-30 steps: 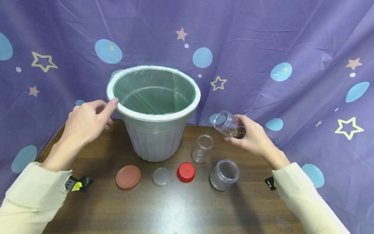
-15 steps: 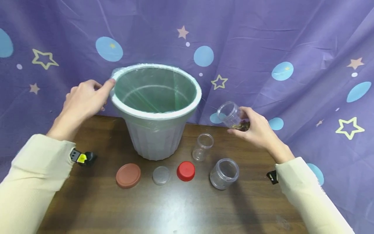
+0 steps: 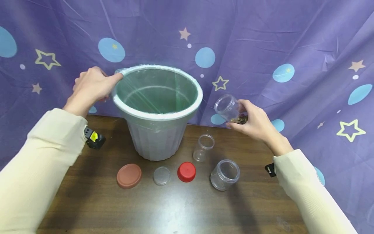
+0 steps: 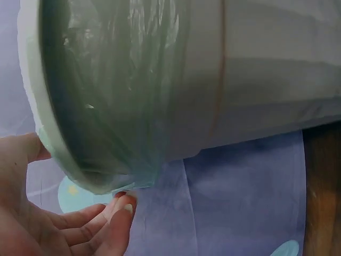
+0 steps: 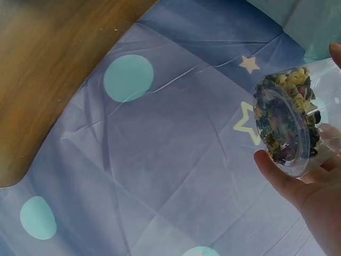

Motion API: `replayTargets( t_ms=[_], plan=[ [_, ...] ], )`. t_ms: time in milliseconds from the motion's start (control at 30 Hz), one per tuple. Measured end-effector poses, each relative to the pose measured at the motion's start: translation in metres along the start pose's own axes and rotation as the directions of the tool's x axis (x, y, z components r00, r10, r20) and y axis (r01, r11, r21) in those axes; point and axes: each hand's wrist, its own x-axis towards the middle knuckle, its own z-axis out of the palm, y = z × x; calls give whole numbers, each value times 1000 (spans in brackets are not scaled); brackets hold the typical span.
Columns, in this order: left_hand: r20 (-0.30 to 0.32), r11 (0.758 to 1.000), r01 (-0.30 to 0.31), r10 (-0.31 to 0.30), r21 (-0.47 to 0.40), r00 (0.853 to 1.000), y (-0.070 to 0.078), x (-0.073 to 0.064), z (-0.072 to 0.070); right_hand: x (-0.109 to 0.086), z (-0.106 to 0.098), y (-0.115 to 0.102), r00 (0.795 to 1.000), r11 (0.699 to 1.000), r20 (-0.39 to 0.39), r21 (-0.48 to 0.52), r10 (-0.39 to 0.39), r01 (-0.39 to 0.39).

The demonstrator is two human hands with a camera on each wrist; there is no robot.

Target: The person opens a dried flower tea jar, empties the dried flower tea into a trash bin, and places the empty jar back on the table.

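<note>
A white ribbed trash bin lined with a thin green plastic bag stands on the table. My left hand holds its left rim, thumb over the edge. In the left wrist view the fingers curl at the liner just outside the rim. My right hand grips a clear plastic jar in the air, right of the bin. The jar is tilted, its open mouth facing up and left. Dried flower bits lie at the bottom of the jar in the right wrist view.
On the brown table stand a narrow clear jar and a wider clear jar, both lidless. A brownish-red lid, a clear lid and a red cap lie before the bin. A purple curtain hangs behind.
My left hand has moved up and farther back along the bin's left rim, now holding it. My right hand has lifted the jar of dried flowers higher. The lids and other jars stay put.
</note>
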Motion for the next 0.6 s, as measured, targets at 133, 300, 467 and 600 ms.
replayTargets(
  t_ms=[133,300,467,600],
  plan=[
    [9,1000,-13,13,24,1000,2,3,3,5,-1,-6,1000,1000,17,11,12,-12],
    [33,999,-6,5,43,999,4,6,13,8,-2,-11,999,999,42,9,31,-31],
    [20,996,-29,27,88,999,7,8,18,13,-6,-14,998,999,43,18,48,-49],
    [-8,989,-50,52,137,999,8,9,20,19,-9,-17,998,999,45,4,47,-48]
  ],
)
